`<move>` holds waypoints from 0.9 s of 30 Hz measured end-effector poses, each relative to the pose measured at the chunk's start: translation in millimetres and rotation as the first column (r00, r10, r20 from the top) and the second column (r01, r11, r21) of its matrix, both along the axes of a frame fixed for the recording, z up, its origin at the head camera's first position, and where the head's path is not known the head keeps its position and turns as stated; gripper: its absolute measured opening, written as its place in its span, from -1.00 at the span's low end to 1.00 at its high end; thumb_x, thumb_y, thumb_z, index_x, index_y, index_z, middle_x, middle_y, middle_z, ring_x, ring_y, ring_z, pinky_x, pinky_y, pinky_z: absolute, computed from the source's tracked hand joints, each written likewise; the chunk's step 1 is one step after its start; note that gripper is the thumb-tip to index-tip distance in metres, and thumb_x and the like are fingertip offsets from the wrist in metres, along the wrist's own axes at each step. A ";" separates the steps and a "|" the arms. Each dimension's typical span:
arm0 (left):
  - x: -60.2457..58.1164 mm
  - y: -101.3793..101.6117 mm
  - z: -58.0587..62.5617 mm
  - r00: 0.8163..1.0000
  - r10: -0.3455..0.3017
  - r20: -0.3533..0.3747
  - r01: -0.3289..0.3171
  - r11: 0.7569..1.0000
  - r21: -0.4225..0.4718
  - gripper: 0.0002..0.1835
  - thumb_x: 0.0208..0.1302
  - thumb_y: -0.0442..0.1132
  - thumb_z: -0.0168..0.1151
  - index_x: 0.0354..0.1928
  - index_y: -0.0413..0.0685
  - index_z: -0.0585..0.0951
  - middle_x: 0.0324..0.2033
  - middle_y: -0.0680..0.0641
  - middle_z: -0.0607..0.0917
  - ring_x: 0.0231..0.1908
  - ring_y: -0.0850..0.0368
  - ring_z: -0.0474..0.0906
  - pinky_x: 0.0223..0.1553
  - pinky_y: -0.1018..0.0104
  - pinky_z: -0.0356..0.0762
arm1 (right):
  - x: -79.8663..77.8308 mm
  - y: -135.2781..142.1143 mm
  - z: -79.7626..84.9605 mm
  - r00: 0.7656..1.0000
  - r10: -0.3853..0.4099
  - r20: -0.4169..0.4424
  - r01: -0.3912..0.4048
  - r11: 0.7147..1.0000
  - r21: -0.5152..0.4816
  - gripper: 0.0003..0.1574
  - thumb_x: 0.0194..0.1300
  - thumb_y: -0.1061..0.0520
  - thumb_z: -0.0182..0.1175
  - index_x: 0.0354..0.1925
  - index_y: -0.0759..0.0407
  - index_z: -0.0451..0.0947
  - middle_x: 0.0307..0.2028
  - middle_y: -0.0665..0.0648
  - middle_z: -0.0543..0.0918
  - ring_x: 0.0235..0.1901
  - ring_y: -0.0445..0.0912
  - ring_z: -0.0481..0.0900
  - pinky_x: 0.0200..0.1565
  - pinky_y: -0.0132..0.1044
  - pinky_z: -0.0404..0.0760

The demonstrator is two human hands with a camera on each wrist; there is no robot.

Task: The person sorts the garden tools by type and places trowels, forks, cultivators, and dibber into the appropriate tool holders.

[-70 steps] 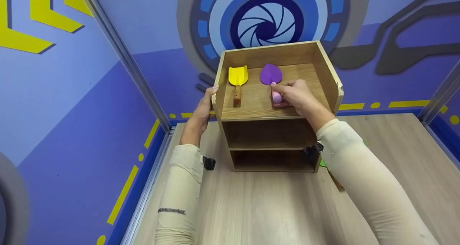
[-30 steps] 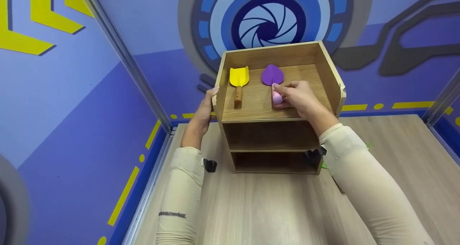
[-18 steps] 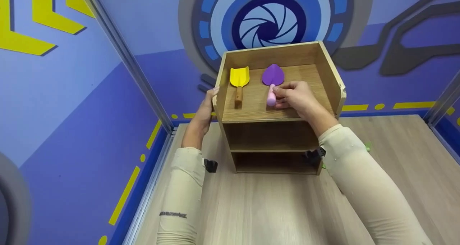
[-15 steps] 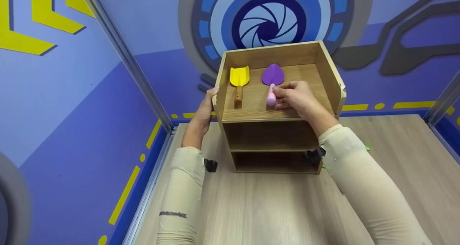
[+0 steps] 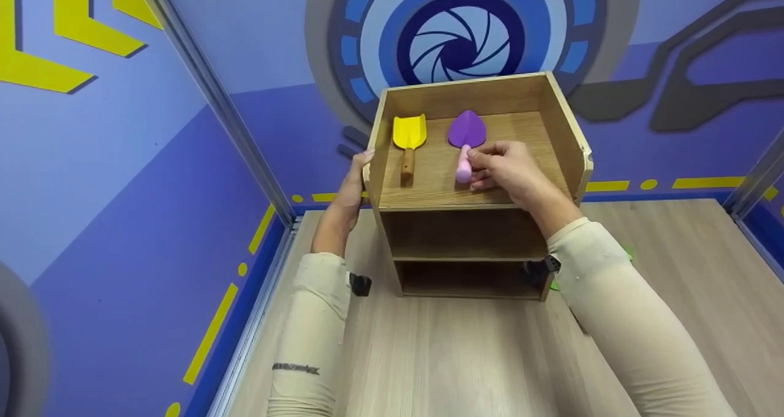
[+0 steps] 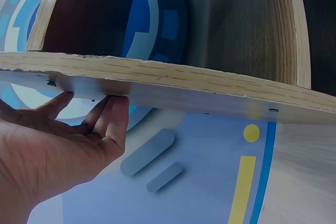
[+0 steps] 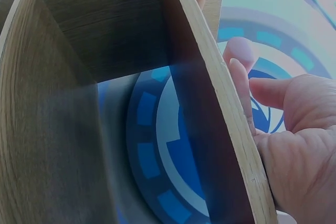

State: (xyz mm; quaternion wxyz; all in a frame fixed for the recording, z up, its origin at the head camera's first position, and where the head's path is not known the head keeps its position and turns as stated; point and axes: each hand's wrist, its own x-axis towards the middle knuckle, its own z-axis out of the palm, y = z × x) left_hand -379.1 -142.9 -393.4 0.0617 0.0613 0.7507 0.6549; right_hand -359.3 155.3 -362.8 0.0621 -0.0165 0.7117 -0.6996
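Note:
A small wooden shelf unit (image 5: 465, 208) stands on the table, leaning slightly in the head view. On its top board lie a yellow scoop (image 5: 409, 131) with a wooden handle and, to its right, a purple hand trowel (image 5: 467, 129) with a pink handle. My right hand (image 5: 514, 172) pinches that handle from its right side, thumb and fingers close to it; the right wrist view shows the handle's rounded end (image 7: 240, 51) above the fingertips. My left hand (image 5: 350, 187) rests against the unit's left side panel, fingertips touching the outer face (image 6: 173, 95).
Two open compartments sit below the top board. Green pieces (image 5: 555, 285) peek out by the unit's right foot, mostly behind the right sleeve (image 5: 631, 307). Patterned walls stand behind and to the left, with a metal post (image 5: 214, 105) in the left corner.
The trowel's pink handle has swung a little left, and its purple blade now points straighter back. My right hand has stayed beside it; my left hand remains on the side panel.

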 end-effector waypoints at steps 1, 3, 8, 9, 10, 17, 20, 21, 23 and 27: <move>-0.2 0.6 -0.5 1.000 -0.002 -0.001 0.002 1.000 0.004 -0.10 0.37 0.41 -0.21 0.67 0.20 0.23 0.70 -0.04 0.11 0.68 -0.06 -0.02 0.66 -0.24 -0.12 | 0.5 0.3 -0.1 1.000 -0.001 -0.002 0.001 1.000 -0.003 -0.49 0.58 0.12 0.20 0.26 0.48 0.45 -0.33 0.02 0.65 -0.43 -0.23 0.71 -0.28 -0.38 0.78; -0.5 1.3 -1.0 1.000 -0.003 -0.003 0.003 1.000 0.017 -0.09 0.36 0.41 -0.21 0.66 0.17 0.24 0.68 -0.06 0.15 0.65 -0.07 0.04 0.64 -0.23 -0.07 | 1.3 0.3 -0.4 1.000 -0.006 -0.010 0.006 1.000 -0.010 -0.51 0.58 0.12 0.20 0.25 0.47 0.45 -0.34 0.01 0.65 -0.44 -0.23 0.71 -0.29 -0.38 0.78; -1.2 1.3 -1.1 1.000 -0.008 -0.009 0.008 1.000 0.027 -0.08 0.33 0.42 -0.21 0.63 0.14 0.28 0.60 -0.09 0.25 0.58 -0.07 0.14 0.61 -0.21 -0.02 | 2.5 -1.0 -0.7 1.000 -0.025 -0.017 0.025 0.999 -0.024 -0.54 0.58 0.11 0.20 0.21 0.44 0.45 -0.34 0.01 0.64 -0.47 -0.23 0.72 -0.30 -0.35 0.79; -1.0 1.2 -0.9 1.000 -0.008 -0.012 0.009 1.000 0.024 -0.08 0.33 0.42 -0.22 0.63 0.13 0.28 0.61 -0.09 0.25 0.59 -0.07 0.13 0.62 -0.21 -0.04 | 2.4 -0.9 -0.7 0.999 -0.031 -0.015 0.030 0.999 -0.027 -0.55 0.58 0.10 0.20 0.20 0.43 0.45 -0.33 0.02 0.64 -0.48 -0.22 0.72 -0.30 -0.34 0.79; -1.1 1.4 -0.9 1.000 -0.010 -0.014 0.010 1.000 0.019 -0.08 0.34 0.42 -0.22 0.64 0.14 0.28 0.62 -0.08 0.23 0.61 -0.06 0.10 0.64 -0.20 -0.08 | 2.4 -0.8 -0.5 0.999 -0.037 -0.010 0.037 0.999 -0.032 -0.57 0.59 0.10 0.19 0.19 0.41 0.45 -0.33 0.03 0.64 -0.49 -0.22 0.73 -0.30 -0.34 0.79; -0.6 0.5 -1.1 1.000 -0.003 -0.019 0.004 1.000 0.008 -0.08 0.37 0.40 -0.21 0.68 0.16 0.22 0.70 -0.04 0.11 0.69 -0.04 -0.04 0.68 -0.21 -0.20 | 10.1 0.3 3.8 0.999 -0.048 0.006 0.048 0.999 -0.013 -0.54 0.62 0.02 0.15 0.19 0.39 0.44 -0.31 0.07 0.65 -0.46 -0.23 0.74 -0.28 -0.36 0.79; -0.7 0.8 -2.8 1.000 0.006 -0.016 -0.006 1.000 0.013 -0.12 0.41 0.36 -0.22 0.67 0.15 0.24 0.71 -0.05 0.10 0.70 -0.04 -0.06 0.69 -0.20 -0.20 | 23.3 3.0 2.5 0.999 -0.031 -0.026 0.032 0.999 0.025 -0.43 0.63 0.01 0.14 0.29 0.45 0.40 -0.26 0.07 0.65 -0.40 -0.22 0.75 -0.24 -0.36 0.79; -0.8 1.2 -3.1 1.000 0.005 -0.017 -0.005 1.000 0.012 -0.14 0.42 0.35 -0.22 0.66 0.16 0.26 0.71 -0.04 0.10 0.71 -0.04 -0.07 0.69 -0.20 -0.21 | 28.9 5.0 1.9 0.999 -0.022 -0.044 0.023 0.999 0.032 -0.40 0.63 0.01 0.13 0.32 0.47 0.39 -0.25 0.08 0.65 -0.38 -0.22 0.75 -0.22 -0.35 0.79; -0.8 2.0 -3.0 1.000 0.003 -0.021 -0.003 1.000 0.014 -0.18 0.45 0.33 -0.23 0.65 0.17 0.28 0.71 -0.05 0.11 0.71 -0.04 -0.07 0.69 -0.19 -0.23 | 40.8 10.3 0.5 0.996 -0.005 -0.091 0.009 0.999 0.043 -0.37 0.64 0.01 0.12 0.33 0.52 0.38 -0.22 0.09 0.67 -0.32 -0.20 0.77 -0.18 -0.32 0.81; -0.4 -0.3 -0.3 1.000 0.001 -0.025 -0.001 1.000 0.013 -0.18 0.45 0.33 -0.23 0.66 0.18 0.28 0.71 -0.06 0.10 0.72 -0.05 -0.09 0.70 -0.19 -0.24 | 64.7 21.3 -1.7 0.982 0.033 -0.185 -0.020 0.997 0.072 -0.39 0.64 0.01 0.14 0.25 0.57 0.44 -0.21 0.07 0.74 -0.23 -0.17 0.80 -0.15 -0.26 0.82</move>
